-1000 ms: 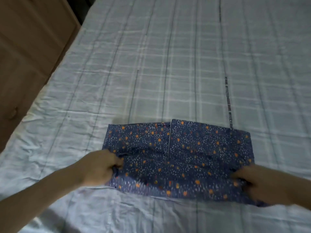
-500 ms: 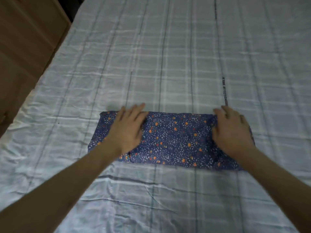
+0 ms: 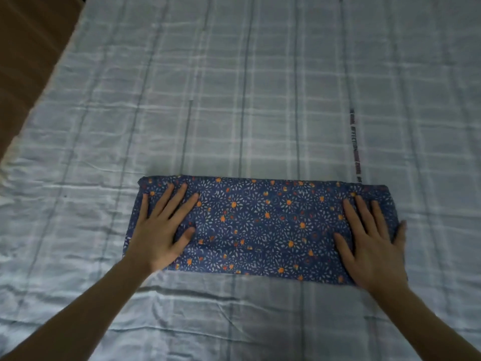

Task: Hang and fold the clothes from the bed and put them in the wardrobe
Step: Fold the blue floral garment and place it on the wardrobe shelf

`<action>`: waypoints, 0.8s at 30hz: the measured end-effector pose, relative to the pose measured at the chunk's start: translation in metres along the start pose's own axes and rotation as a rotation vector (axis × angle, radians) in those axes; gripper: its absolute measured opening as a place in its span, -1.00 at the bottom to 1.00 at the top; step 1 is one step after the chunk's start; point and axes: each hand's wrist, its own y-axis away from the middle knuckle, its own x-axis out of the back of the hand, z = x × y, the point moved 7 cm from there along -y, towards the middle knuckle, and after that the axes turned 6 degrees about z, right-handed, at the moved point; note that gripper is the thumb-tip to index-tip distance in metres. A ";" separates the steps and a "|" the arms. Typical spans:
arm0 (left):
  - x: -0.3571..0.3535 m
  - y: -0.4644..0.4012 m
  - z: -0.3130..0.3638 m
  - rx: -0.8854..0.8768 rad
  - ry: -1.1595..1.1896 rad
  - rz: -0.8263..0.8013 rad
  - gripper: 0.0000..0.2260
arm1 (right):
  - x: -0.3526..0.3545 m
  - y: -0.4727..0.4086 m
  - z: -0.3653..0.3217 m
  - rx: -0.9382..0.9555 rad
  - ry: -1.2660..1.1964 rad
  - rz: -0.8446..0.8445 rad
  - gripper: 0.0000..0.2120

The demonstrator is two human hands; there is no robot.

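A dark blue garment (image 3: 260, 225) with white and orange flower print lies folded into a long flat rectangle on the bed (image 3: 234, 87). My left hand (image 3: 161, 230) presses flat on its left end, fingers spread and straight. My right hand (image 3: 372, 243) presses flat on its right end, fingers straight, the little finger reaching over the right edge. Both forearms come in from the bottom corners.
The bed carries a pale blue checked sheet with dark stripes and a printed text strip (image 3: 355, 147) at the right. Brown wooden furniture (image 3: 28, 56) stands along the bed's left side. No other clothes are in view.
One second ago both hands gripped the garment's near edge. They folded it away from me into a narrower strip, then slid outward and now press flat on its two ends.
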 end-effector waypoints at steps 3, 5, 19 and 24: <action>-0.003 -0.006 0.002 0.009 0.029 0.020 -0.43 | -0.009 -0.002 0.001 -0.012 -0.064 -0.003 -0.34; -0.005 -0.007 0.000 0.000 0.034 0.006 -0.43 | -0.010 -0.005 0.001 -0.012 -0.070 0.000 -0.34; 0.049 -0.084 0.135 -0.281 0.243 0.185 -0.54 | -0.010 -0.007 0.004 -0.007 -0.064 0.036 -0.35; -0.017 -0.116 0.111 -0.193 0.232 0.009 -0.54 | -0.012 -0.009 0.006 0.004 -0.048 0.046 -0.37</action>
